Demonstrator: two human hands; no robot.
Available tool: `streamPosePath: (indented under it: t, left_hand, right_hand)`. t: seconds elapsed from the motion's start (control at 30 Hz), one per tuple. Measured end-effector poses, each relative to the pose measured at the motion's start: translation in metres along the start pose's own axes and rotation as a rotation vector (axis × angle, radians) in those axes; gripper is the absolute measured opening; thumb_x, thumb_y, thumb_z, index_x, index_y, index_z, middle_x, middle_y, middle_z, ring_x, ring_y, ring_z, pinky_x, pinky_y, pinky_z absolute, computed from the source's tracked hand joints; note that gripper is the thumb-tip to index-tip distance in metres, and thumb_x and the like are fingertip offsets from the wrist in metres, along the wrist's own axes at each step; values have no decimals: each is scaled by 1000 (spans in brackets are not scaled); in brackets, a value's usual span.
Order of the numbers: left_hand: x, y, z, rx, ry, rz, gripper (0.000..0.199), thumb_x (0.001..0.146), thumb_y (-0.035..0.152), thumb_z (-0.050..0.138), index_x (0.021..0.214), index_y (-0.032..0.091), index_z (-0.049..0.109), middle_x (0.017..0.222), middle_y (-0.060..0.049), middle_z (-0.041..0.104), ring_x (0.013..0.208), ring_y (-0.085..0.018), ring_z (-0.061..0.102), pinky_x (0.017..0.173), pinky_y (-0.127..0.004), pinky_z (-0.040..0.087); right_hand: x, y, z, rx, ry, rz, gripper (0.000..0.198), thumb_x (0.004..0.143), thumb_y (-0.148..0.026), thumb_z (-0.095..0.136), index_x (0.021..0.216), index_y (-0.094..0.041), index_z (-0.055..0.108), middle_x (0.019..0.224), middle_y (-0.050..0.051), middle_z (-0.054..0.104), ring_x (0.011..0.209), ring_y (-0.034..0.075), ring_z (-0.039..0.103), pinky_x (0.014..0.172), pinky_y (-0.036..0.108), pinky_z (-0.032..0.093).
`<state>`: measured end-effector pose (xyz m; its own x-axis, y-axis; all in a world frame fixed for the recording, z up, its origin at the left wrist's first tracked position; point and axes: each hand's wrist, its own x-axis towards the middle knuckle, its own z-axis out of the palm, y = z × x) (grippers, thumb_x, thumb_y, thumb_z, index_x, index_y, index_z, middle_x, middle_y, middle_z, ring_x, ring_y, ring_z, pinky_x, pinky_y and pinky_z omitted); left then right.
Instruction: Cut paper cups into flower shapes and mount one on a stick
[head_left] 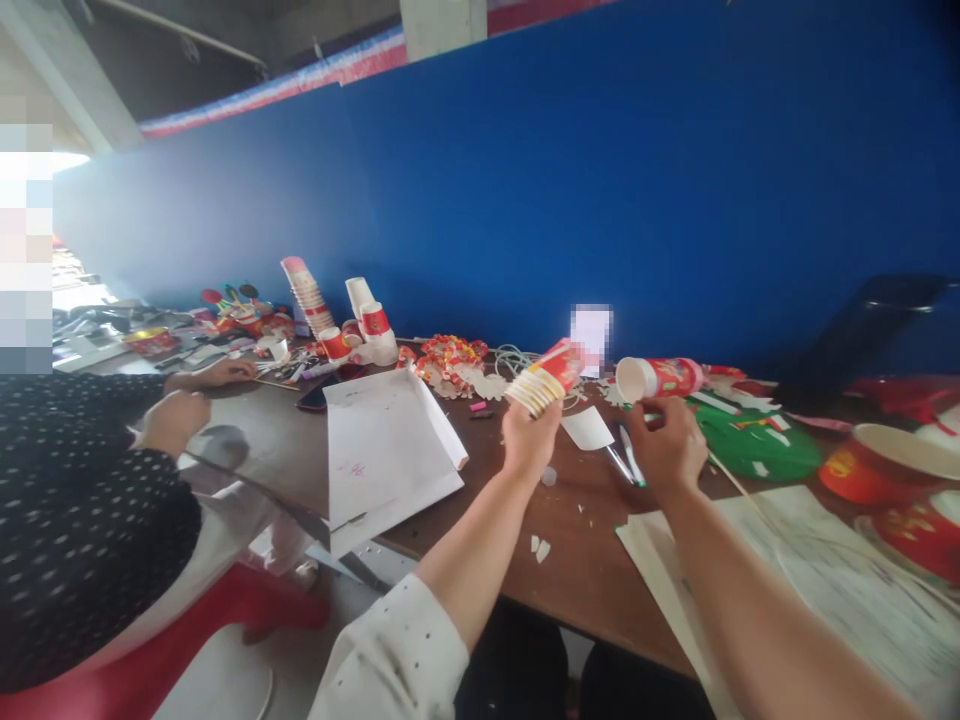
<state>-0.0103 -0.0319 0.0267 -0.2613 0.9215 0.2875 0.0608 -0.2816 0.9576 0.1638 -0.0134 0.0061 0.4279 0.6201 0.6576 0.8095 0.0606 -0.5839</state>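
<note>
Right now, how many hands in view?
4: left hand holding a cup stack, right hand near the lying cups, a co-worker's nearer hand and farther hand at left. No others show.

You are facing a blue wall (637,180), with a striped banner (367,62) showing above it. On your left, a co-worker (75,500) is sitting in dotted black, and a white sheet (394,440) is lying on the table (570,565). Red scraps (454,355) are piling beyond that sheet. On your right, a green mat (750,450) is lying under paper bits (776,433), and papers (847,560) are covering the table nearer you.
</note>
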Motion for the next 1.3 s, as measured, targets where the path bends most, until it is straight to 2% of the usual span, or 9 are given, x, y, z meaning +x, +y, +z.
streamPosePath:
  t: [0.1,0.2,0.37,0.57,0.87,1.03,1.13,1.2,1.3]
  left_hand:
    - [-2,18,-35,141,196,127,35,76,42,62,99,17,68,87,-6,70,77,-18,64,69,-27,49]
    - [8,21,-87,466,461,252,33,77,39,60,100,17,69,100,-8,69,94,-23,63,84,-33,47]
    - [33,15,-155,1056,486,40,38,81,34,52,108,11,67,117,-17,62,113,-32,54,94,-39,42]
    - [38,-3,-162,1214,312,-256,45,84,41,48,113,10,63,125,-22,52,109,-36,55,82,-43,47]
    - [19,-14,-171,1297,169,-200,43,81,44,51,100,9,67,111,-20,60,107,-33,55,88,-38,43]
    - [-38,12,-148,1171,295,103,34,87,38,45,105,20,67,103,-10,63,90,-24,59,84,-34,44]
    - [-48,24,-102,861,50,287,29,88,35,46,98,22,69,96,-6,65,83,-18,60,81,-27,45]
    - [-36,25,-63,677,-46,299,25,86,33,49,92,21,71,92,-6,68,84,-18,61,82,-27,45]
    - [-6,17,-11,369,-99,158,21,82,32,55,87,21,72,85,-6,70,82,-19,63,79,-28,45]
  right_hand:
    - [-3,1,2,20,-20,-43,16,76,-33,53,80,-19,60,70,2,57,66,18,53,61,28,35]
    - [-6,1,3,39,-27,-80,16,77,-32,53,81,-19,60,70,3,58,64,16,52,60,27,35]
    - [-9,-1,2,77,-76,-95,16,78,-33,54,80,-19,62,74,3,62,59,15,52,57,27,34]
    - [-14,0,2,91,-38,-187,16,80,-32,53,79,-18,61,76,5,65,58,14,53,56,26,35]
    - [-12,2,-1,122,-38,-214,13,81,-29,54,81,-17,60,77,4,65,57,13,53,57,25,37]
    - [-16,-6,-5,154,-96,-280,12,83,-27,52,78,-19,58,76,4,63,59,12,52,57,24,38]
    - [-20,-11,-4,160,-129,-336,12,85,-26,50,80,-19,58,80,4,64,63,12,54,58,23,38]
    - [-23,-12,-2,153,-151,-352,12,85,-25,50,81,-19,59,83,3,64,63,11,55,58,22,38]
    - [-27,-10,0,127,-198,-354,11,85,-27,53,82,-20,60,85,1,64,60,9,55,56,22,36]
